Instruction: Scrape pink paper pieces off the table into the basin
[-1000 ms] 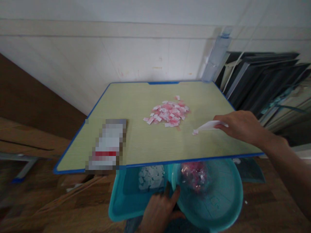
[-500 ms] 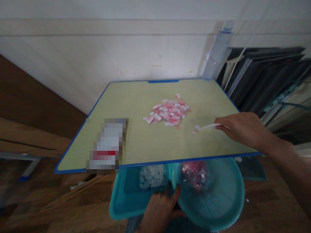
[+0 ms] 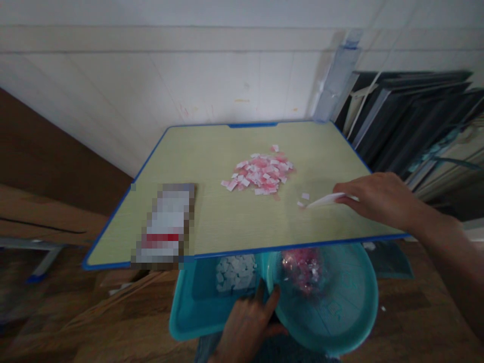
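Note:
My right hand (image 3: 372,199) is closed around white tweezers (image 3: 327,199), whose tip points left and down to the board. Close by the tip lie two small pale paper pieces (image 3: 305,196). Farther left is a loose pile of pink and white paper squares (image 3: 262,173). Below the board's near edge, my left hand (image 3: 247,325) has its fingers at the rim of a round teal basin (image 3: 333,317), the thumb low beside it. The basin holds a shiny clear and pink bundle (image 3: 302,269). A rectangular teal tray (image 3: 189,322) with white pieces (image 3: 236,272) adjoins the left hand.
The pale yellow board (image 3: 227,227) has a blue edge. A blurred-out flat item (image 3: 166,224) rests on its left side. Behind it stand a wall (image 3: 212,85) and a clear bottle (image 3: 336,80). Dark panels (image 3: 408,116) lean at the right.
The tweezers' tip has moved slightly down and left, to the nearer small paper piece. My left hand stays at the basin's rim, and the view has shifted a little.

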### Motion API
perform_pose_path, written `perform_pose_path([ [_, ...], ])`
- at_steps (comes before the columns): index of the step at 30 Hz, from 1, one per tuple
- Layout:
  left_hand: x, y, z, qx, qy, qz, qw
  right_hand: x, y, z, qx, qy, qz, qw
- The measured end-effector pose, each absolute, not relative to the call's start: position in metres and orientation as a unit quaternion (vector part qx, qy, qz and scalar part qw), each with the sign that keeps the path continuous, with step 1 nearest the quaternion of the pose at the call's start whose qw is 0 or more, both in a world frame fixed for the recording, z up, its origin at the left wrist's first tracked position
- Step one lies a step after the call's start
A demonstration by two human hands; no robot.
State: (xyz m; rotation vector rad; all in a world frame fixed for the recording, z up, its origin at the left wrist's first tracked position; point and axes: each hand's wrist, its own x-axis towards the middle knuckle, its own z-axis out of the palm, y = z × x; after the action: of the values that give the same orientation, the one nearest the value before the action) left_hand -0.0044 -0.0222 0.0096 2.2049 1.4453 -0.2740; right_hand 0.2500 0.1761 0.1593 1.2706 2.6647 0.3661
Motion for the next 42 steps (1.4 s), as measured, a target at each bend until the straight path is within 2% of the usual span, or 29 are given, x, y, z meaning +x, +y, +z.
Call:
perform_pose_path([
  [4,-0.004,-0.022,0.009,0.807,0.528,-0.103,0.244,0.254,0.176,0.161,0.401,0.906,0.093,0.097],
  [9,-0.003,-0.02,0.014,0.802,0.531,-0.111,0.249,0.254,0.179,0.165,0.44,0.891,0.104,0.047],
  [16,-0.004,-0.021,0.012,0.805,0.526,-0.11,0.249,0.275,0.199,0.163,0.543,0.827,0.13,0.07],
  [23,-0.003,-0.02,0.012,0.804,0.529,-0.116,0.247,0.292,0.212,0.147,0.563,0.815,0.115,0.077],
  [37,-0.003,-0.02,0.01,0.799,0.534,-0.122,0.248,0.272,0.205,0.148,0.5,0.86,0.078,0.073],
  [42,-0.003,-0.02,0.011,0.802,0.533,-0.123,0.239,0.274,0.195,0.15,0.454,0.887,0.031,0.08],
])
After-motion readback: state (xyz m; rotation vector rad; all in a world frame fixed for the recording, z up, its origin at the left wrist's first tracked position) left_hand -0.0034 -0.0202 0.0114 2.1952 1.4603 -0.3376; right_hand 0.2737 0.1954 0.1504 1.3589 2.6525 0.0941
